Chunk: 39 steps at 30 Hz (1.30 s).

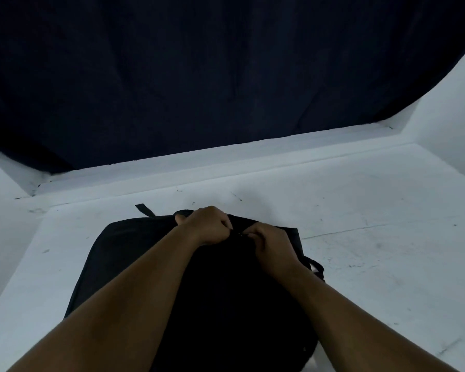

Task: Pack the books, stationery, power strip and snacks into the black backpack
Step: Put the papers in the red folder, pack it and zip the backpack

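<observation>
The black backpack (220, 291) lies flat on the white table (373, 264), its top end pointing away from me. My left hand (206, 224) grips the fabric at the bag's top edge, fingers curled round it. Just to its right, my right hand (273, 242) pinches something small at the top seam, seemingly a zipper pull. The two hands almost touch. No books, stationery, power strip or snacks show anywhere; the bag's inside is hidden.
A dark curtain (199, 76) hangs behind the table's far edge. A white ledge (226, 159) runs along the back. One black strap (144, 209) sticks out at the bag's top left, another strap (316, 267) at its right.
</observation>
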Motion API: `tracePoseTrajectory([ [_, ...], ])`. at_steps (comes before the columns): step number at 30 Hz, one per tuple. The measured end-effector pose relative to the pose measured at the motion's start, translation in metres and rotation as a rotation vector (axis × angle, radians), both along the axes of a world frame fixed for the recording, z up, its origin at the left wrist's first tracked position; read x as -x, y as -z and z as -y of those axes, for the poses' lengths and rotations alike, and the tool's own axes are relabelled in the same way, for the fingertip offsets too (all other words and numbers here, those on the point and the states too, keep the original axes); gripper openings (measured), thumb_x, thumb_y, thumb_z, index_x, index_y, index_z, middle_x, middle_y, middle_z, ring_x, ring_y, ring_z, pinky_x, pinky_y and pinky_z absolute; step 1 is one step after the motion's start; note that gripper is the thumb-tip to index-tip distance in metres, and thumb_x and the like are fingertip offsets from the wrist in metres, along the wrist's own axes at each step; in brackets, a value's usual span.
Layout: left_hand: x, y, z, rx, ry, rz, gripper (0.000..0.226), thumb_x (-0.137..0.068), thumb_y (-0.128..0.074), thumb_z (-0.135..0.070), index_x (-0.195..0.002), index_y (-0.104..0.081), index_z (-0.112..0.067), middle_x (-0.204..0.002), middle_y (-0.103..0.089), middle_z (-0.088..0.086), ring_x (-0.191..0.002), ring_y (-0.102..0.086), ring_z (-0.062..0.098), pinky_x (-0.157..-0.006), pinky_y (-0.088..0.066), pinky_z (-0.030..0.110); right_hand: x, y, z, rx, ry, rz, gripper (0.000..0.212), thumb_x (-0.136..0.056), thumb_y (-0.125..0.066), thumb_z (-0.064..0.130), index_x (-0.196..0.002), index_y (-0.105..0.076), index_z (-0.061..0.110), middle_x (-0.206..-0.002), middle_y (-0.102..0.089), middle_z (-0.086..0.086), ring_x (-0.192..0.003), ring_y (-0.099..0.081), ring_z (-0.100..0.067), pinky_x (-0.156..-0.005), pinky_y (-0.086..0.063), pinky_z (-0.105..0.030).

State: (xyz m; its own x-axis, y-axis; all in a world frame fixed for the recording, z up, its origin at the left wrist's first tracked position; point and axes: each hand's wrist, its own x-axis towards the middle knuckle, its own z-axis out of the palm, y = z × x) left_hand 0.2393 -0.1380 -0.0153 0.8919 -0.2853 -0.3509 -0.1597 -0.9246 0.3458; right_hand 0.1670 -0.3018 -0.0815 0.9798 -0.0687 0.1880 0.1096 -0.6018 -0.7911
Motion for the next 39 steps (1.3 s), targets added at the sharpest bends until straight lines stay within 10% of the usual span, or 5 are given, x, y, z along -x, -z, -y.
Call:
tracePoseTrajectory([
  [7,-0.015,-0.020,0.000,-0.127,0.248,-0.323,0.043,-0.089,-0.058,-0.053,-0.130,-0.063,-0.040,-0.144,-0.052,-0.012,-0.129,-0.052,0.015,-0.113,-0.036,0.037,0.001,0.002,0.006,-0.162,0.100,-0.181,0.024,-0.094,-0.059,0.010,-0.085,-0.073,0.027,-0.090,-0.073,0.014,-0.087,-0.064,0.004,-0.080,-0.045,-0.009],
  [17,-0.020,0.011,0.005,0.008,0.140,-0.133,0.021,-0.085,-0.059,-0.040,-0.092,-0.078,-0.034,-0.110,-0.071,-0.012,-0.109,-0.059,0.021,-0.108,-0.034,0.052,0.010,0.014,0.002,-0.365,0.060,-0.104,0.026,-0.092,-0.061,-0.003,-0.084,-0.075,0.017,-0.086,-0.075,0.005,-0.081,-0.068,-0.002,-0.075,-0.050,-0.015],
  [25,-0.020,0.028,0.008,0.087,-0.086,0.083,0.021,-0.092,-0.053,-0.030,-0.093,-0.072,-0.022,-0.102,-0.071,-0.008,-0.103,-0.059,0.021,-0.085,-0.026,0.042,0.048,0.013,0.003,-0.112,0.018,0.125,0.030,-0.088,-0.055,-0.012,-0.081,-0.069,0.013,-0.088,-0.069,0.008,-0.088,-0.066,-0.007,-0.079,-0.048,-0.014],
  [39,-0.011,0.026,0.012,0.091,-0.112,0.174,0.022,-0.096,-0.049,-0.028,-0.097,-0.071,-0.024,-0.111,-0.069,-0.006,-0.110,-0.058,0.023,-0.099,-0.030,0.046,0.143,-0.003,0.024,-0.243,-0.068,-0.002,0.030,-0.093,-0.052,-0.009,-0.085,-0.070,0.013,-0.106,-0.070,0.012,-0.106,-0.065,-0.010,-0.089,-0.047,-0.014],
])
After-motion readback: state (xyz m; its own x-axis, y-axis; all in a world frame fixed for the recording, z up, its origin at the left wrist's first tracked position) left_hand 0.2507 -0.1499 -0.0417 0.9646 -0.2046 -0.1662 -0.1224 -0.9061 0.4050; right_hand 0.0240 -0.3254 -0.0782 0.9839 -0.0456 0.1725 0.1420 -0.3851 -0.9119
